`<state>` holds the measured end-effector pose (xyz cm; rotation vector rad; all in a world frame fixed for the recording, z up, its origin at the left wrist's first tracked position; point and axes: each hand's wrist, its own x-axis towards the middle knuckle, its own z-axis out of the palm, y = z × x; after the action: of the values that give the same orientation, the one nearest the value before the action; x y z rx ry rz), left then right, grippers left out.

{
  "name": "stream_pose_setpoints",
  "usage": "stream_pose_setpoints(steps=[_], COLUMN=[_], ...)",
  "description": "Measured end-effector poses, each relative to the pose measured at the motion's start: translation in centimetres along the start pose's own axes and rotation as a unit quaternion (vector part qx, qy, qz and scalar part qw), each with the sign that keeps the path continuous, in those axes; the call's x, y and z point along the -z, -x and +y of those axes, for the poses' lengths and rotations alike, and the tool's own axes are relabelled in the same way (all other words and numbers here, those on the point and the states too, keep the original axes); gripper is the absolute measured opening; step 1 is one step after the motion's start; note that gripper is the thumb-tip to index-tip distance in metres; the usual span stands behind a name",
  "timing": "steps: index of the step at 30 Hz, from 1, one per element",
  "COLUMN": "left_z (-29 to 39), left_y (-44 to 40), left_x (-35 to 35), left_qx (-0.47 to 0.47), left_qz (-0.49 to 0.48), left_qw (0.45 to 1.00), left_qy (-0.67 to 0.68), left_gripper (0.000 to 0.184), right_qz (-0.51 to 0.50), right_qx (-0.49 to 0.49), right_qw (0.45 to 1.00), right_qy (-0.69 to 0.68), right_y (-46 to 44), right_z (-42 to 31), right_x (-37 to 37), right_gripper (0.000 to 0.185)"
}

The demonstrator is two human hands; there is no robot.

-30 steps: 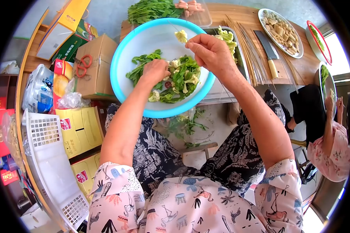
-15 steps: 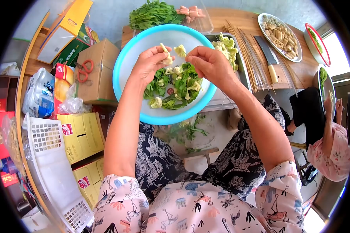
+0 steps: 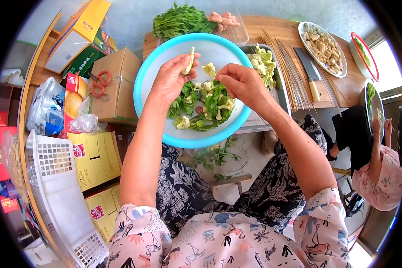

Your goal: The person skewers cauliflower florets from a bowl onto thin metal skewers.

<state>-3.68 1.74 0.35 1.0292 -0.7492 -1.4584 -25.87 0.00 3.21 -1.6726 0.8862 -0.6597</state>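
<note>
My left hand [image 3: 173, 76] is closed on a pale cauliflower piece [image 3: 190, 60], held upright between thumb and fingers above the basin. Opposite it, my right hand [image 3: 242, 80] pinches with thumb and forefinger, and a small cauliflower floret [image 3: 209, 69] sits at its fingertips. Whether a thin skewer runs through that grip I cannot tell. Below both hands is a white basin with a blue rim [image 3: 140, 116]. Leafy greens [image 3: 210, 109] lie in it, mixed with cauliflower florets [image 3: 182, 122].
Bamboo skewers [image 3: 290, 71], a cleaver [image 3: 306, 62] and a plate of food pieces [image 3: 330, 64] lie on the wooden table. More cauliflower [image 3: 262, 62] fills a metal tray. Left are a cardboard box [image 3: 120, 85], red scissors [image 3: 101, 83] and a white crate [image 3: 58, 178]. Another person [image 3: 377, 174] works at right.
The cauliflower piece in my left hand has turned more upright. My right hand still pinches beside its floret. The whole view has shifted slightly downward.
</note>
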Motion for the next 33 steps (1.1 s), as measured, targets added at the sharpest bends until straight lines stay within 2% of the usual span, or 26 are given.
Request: stream_pose_setpoints(steps=[33], left_z=[0.12], left_y=[-0.02], left_x=[-0.14], left_qx=[-0.012], left_qz=[0.002], left_qw=[0.999], left_qy=[0.03], left_gripper=[0.021], right_qz=[-0.001], right_qx=[0.019], right_qw=[1.0], right_qy=[-0.007], right_y=[0.05], right_z=[0.26], right_x=[-0.13], right_gripper=[0.015])
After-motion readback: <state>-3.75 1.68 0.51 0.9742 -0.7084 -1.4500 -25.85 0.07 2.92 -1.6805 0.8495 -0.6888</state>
